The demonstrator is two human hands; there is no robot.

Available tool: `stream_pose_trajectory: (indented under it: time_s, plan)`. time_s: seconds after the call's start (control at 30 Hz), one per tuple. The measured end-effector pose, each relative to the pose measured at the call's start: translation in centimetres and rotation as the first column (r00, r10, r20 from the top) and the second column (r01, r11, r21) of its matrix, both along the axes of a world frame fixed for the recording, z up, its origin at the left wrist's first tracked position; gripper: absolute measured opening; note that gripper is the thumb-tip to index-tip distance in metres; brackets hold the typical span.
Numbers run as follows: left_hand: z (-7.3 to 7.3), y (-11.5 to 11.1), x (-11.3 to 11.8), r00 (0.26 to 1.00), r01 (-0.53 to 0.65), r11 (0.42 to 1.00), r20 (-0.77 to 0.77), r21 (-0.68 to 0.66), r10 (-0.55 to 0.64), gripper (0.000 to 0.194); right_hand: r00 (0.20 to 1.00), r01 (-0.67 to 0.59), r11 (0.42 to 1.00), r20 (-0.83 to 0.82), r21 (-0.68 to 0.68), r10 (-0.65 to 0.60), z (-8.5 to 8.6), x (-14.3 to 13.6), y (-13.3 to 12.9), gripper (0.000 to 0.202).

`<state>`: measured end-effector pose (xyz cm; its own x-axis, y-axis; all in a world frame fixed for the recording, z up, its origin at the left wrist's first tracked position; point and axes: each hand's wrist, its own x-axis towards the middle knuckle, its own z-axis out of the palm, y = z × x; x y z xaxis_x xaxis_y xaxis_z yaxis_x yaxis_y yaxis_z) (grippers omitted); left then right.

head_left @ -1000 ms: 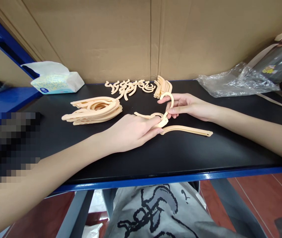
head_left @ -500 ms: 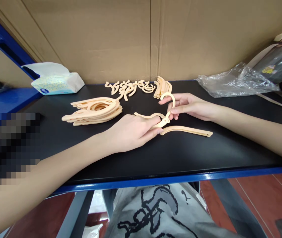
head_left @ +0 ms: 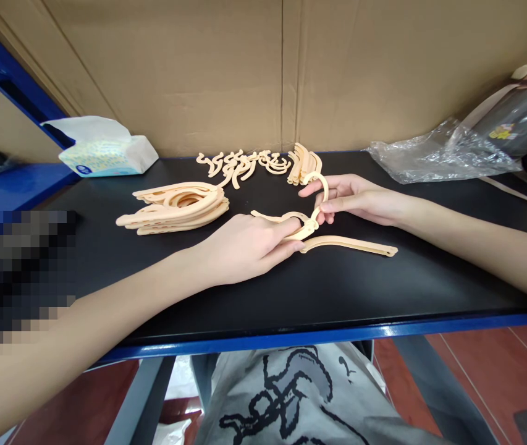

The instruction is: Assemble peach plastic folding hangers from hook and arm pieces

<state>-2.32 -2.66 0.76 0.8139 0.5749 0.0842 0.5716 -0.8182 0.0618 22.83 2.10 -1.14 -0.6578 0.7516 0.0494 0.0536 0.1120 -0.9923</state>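
My left hand [head_left: 256, 246] is closed on a curved beige plastic piece [head_left: 304, 232], partly hidden by its fingers. Between the thumb and fingers of my right hand [head_left: 353, 199] is a beige hook [head_left: 324, 193], its curve facing up and left. The hook's lower end meets the curved piece between my hands. Just below them a long beige arm piece [head_left: 351, 243] lies on the black table [head_left: 263, 306]. A stack of beige hanger-like pieces [head_left: 184, 210] lies left of my left hand.
Small hook pieces [head_left: 240, 165] lie scattered at the back, beside a bundle of arm pieces [head_left: 304, 164]. A tissue pack [head_left: 105, 154] is at the back left. Clear plastic wrap [head_left: 439, 157] and a transparent bag [head_left: 518, 120] are at the right.
The hook in my right hand has shifted very slightly at its joint with the curved piece. Both hands keep their holds and nearly the same places.
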Motion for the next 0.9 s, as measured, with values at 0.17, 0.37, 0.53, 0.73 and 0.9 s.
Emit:
stream_pose_trajectory:
  time_s: [0.17,0.37,0.53,0.73,0.9]
  plan:
    - [0.05,0.00,0.06,1.000,-0.015,1.000,-0.005,-0.011,0.015,0.026,0.998,0.012,1.000,-0.067,-0.009,-0.012,-0.28,0.41,0.29,0.039]
    - [0.01,0.10,-0.01,1.000,-0.001,1.000,0.005,-0.020,0.001,0.026,1.000,-0.006,1.000,-0.018,-0.002,0.006,-0.12,0.15,0.10,0.036]
    - [0.02,0.05,-0.06,1.000,-0.003,1.000,0.007,-0.023,0.003,0.026,1.000,0.013,1.000,-0.008,0.000,-0.013,-0.01,0.05,-0.03,0.037]
    - [-0.05,0.05,-0.04,1.000,0.004,1.000,0.004,-0.011,-0.004,0.026,1.000,0.028,1.000,-0.009,0.008,-0.027,0.00,0.15,-0.05,0.037]
    - [-0.04,0.08,-0.10,1.000,-0.006,0.999,0.004,-0.041,0.006,0.026,1.000,0.009,1.000,0.020,0.013,-0.010,0.05,0.05,-0.17,0.038]
